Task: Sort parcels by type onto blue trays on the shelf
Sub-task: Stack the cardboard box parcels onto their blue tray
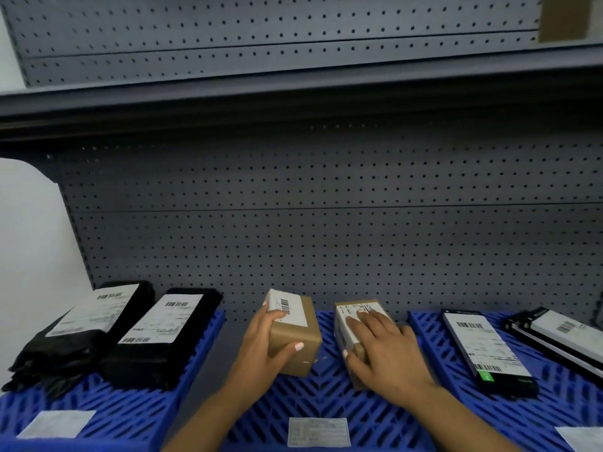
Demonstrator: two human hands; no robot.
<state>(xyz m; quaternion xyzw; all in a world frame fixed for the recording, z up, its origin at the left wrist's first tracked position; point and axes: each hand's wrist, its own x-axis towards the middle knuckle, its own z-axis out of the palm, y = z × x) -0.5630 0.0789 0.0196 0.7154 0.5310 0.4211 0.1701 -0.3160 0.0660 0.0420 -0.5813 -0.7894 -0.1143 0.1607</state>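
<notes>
Parcels (2 brown boxes), middle blue tray, hands gripping each

Three blue trays sit side by side: left tray, middle tray, right tray. There are two black bags, two brown boxes, two flat black boxes, three white labels and two hands.
</notes>
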